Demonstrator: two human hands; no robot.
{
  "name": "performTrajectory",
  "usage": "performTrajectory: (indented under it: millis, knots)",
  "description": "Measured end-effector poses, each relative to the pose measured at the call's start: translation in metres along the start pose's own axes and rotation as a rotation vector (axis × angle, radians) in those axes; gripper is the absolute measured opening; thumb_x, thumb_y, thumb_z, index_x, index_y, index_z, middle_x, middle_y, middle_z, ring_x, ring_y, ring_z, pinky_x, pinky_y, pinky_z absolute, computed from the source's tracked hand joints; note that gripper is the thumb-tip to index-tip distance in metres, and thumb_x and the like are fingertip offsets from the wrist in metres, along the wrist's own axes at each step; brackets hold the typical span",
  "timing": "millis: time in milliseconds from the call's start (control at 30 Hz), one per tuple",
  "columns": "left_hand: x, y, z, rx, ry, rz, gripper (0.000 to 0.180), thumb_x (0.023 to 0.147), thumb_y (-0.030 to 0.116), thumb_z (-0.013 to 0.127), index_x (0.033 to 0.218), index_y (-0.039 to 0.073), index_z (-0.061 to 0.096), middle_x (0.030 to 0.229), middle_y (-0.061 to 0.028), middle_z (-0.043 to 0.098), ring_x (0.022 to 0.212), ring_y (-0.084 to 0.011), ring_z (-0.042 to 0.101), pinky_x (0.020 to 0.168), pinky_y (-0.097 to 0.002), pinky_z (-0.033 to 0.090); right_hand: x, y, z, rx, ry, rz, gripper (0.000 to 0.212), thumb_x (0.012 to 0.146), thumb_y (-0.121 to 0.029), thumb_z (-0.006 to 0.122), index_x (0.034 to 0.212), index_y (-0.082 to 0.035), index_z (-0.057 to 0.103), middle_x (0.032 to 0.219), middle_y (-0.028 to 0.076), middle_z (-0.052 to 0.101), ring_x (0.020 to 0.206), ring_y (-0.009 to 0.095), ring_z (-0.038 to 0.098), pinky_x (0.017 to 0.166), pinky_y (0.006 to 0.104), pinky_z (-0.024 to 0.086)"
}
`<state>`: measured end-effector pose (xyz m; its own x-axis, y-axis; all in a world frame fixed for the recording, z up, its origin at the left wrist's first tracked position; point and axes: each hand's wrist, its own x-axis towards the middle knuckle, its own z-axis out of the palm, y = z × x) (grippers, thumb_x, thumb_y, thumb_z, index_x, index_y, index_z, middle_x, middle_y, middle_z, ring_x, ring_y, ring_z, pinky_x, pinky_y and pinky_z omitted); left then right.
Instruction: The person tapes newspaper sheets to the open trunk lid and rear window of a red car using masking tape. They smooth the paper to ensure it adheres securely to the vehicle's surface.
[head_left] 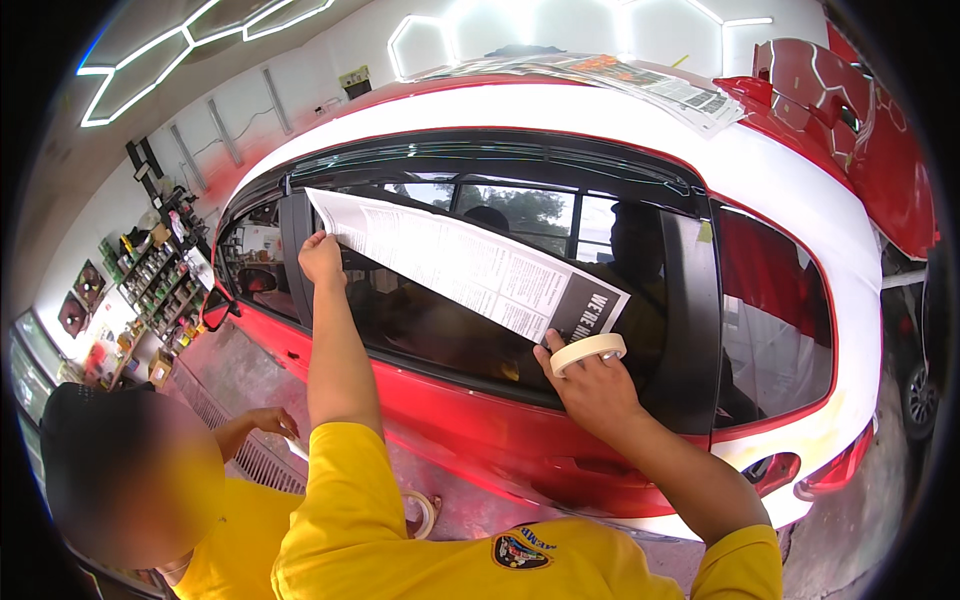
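Newspaper strip (455, 262) is held slantwise before the side window (430, 335) of a red-and-white car (480, 425). Toward the window's front, one end is pinched by the left hand (322, 258); toward its rear, the lower corner is touched by the right hand (597, 397), whose grip cannot be told. A tape roll (588, 347) is carried on that hand. Above the window, printed sheets (685, 97) are laid on the car.

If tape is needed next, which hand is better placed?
Probably the right hand: it carries the tape roll, beside the dark end of the paper. The left hand holds the other end, away from the roll.
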<state>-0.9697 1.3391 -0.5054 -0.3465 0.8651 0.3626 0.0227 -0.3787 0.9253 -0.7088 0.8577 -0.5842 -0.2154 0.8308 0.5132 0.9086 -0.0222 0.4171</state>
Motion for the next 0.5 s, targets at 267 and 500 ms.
performTrajectory:
  millis: [267,500]
  knots:
    - [-0.021,0.001,-0.001,-0.032,0.102,0.077,0.025,0.092,0.012,0.077,0.111,-0.004,0.076,0.105,-0.0118,0.079,0.093,-0.0209,0.074,0.087,-0.0352,0.056,-0.001,0.0,-0.002,-0.011,-0.047,0.009,0.057,0.094,-0.023,0.059,0.151,-0.016,0.058,0.158,0.009,0.052,0.118,0.026,0.062,0.087,0.0415,0.056]
    - [-0.033,0.03,-0.003,0.439,0.106,0.215,0.022,0.099,0.017,0.067,0.108,-0.001,0.076,0.104,-0.0163,0.077,0.095,-0.0304,0.074,0.089,-0.042,0.056,-0.001,-0.001,-0.003,0.0,-0.073,0.006,0.058,0.095,-0.022,0.059,0.152,-0.014,0.057,0.16,0.012,0.05,0.118,0.027,0.061,0.088,0.0428,0.056]
